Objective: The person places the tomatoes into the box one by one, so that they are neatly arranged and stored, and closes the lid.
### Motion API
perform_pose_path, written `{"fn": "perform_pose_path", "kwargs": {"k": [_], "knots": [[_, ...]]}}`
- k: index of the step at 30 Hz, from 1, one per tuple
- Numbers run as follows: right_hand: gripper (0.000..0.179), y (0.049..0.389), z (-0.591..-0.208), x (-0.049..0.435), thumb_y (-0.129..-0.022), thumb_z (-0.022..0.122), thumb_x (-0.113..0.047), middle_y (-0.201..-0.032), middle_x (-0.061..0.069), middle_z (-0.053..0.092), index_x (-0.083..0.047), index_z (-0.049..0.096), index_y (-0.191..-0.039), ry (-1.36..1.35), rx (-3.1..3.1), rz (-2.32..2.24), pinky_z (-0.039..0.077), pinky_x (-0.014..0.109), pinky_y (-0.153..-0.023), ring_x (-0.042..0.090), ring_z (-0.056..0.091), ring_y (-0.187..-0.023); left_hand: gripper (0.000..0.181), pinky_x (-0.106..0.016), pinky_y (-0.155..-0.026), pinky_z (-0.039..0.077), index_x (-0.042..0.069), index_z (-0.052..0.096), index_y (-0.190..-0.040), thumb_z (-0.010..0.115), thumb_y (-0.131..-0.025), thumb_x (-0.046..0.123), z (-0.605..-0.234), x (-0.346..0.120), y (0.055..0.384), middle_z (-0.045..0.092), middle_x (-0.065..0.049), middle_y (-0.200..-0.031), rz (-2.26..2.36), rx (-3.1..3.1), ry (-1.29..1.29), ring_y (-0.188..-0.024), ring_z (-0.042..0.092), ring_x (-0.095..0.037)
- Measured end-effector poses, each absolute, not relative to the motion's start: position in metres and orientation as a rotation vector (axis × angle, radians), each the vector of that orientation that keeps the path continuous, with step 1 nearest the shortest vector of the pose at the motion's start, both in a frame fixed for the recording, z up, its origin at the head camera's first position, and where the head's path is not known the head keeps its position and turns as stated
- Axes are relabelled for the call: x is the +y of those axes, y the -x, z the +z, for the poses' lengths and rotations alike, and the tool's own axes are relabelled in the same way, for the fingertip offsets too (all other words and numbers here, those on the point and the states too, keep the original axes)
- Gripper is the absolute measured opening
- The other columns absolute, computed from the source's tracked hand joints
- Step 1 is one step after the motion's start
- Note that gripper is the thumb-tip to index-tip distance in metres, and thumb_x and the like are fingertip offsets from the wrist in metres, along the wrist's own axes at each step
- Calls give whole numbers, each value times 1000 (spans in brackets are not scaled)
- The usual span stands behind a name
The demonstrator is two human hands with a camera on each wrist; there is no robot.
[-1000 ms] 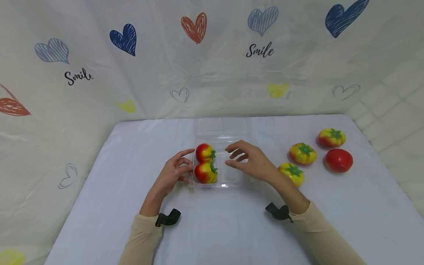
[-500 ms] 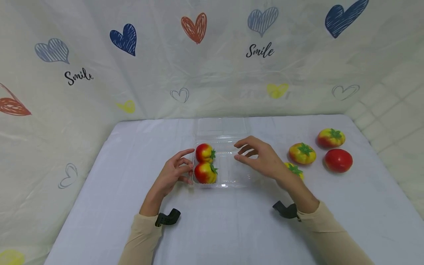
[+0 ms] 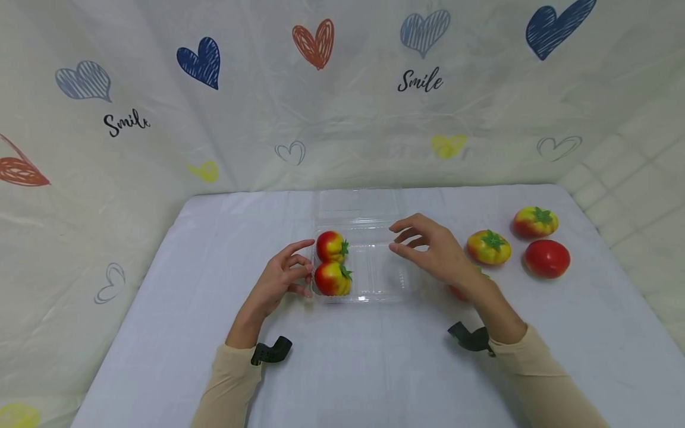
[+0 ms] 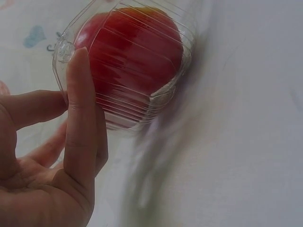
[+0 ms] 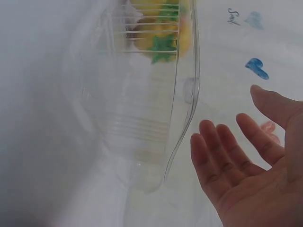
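Observation:
My left hand (image 3: 280,276) is at the left wall of a clear plastic clamshell container (image 3: 377,270), its fingers extended and touching the ribbed side in the left wrist view. Inside, two red-yellow tomatoes with green leafy tops sit along the left: a far tomato (image 3: 330,246) and a near tomato (image 3: 333,279). The right part of the base holds nothing. My right hand (image 3: 433,252) hovers by the container's right edge, fingers spread and slightly bent, holding nothing. The right wrist view shows this hand (image 5: 251,165) apart from the container's rim.
On the right side of the white-covered table (image 3: 342,368) lie a yellow-red tomato (image 3: 489,247), another one (image 3: 535,223) behind it, and a red tomato (image 3: 547,259). One more is mostly hidden by my right forearm. The container's lid (image 3: 358,205) lies open toward the back.
My right hand has moved rightward, from over the container's base to its right edge, and its forearm now covers most of the nearest loose tomato. The left hand stays put.

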State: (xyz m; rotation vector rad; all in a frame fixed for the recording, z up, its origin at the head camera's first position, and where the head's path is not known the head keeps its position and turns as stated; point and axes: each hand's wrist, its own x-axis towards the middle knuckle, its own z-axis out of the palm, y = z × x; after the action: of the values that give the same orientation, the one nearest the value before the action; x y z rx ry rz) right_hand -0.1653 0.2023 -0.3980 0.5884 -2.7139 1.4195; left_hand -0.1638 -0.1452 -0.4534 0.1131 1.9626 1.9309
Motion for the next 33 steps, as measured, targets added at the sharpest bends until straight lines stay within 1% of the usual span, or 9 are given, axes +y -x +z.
{"fn": "perform_pose_path", "kwargs": {"k": [9,13,18,25,33], "knots": [[31,163,-397,211,-96,76,-25,-121,2,67,-17,68,-125,-543,-2725,1443,58,20,-91,22,72,-108,54,-36,-62,64,19,46,-155,62,-103,10,-453,-145,165,62,-6,-98,1933,1968,-114,-75,61,-17],[31,163,-397,215,-97,76,-26,-122,2,67,-17,67,-126,-541,-2729,1423,56,16,-90,21,71,-108,54,-36,-62,65,19,47,-155,62,-104,10,-453,-145,164,62,-5,-98,1935,1965,-114,-75,61,-17],[30,164,-396,221,-98,74,-28,-123,1,67,-18,67,-126,-505,-2727,1413,55,13,-90,21,71,-108,54,-37,-63,65,19,47,-155,62,-103,12,-454,-145,164,61,-5,-99,1936,1965,-118,-75,62,-17],[29,163,-398,229,-98,74,-23,-121,3,68,-14,69,-125,-477,-2695,1403,55,12,-89,19,72,-106,56,-35,-63,65,17,47,-155,64,-102,13,-453,-146,165,62,-4,-99,1917,1981,-120,-77,63,-17],[31,164,-399,239,-99,73,-27,-126,7,68,-13,67,-127,-427,-2748,1354,52,9,-88,26,71,-110,56,-31,-63,63,20,48,-154,66,-101,14,-450,-149,167,63,-4,-101,1856,2015,-122,-84,62,-18]]}}
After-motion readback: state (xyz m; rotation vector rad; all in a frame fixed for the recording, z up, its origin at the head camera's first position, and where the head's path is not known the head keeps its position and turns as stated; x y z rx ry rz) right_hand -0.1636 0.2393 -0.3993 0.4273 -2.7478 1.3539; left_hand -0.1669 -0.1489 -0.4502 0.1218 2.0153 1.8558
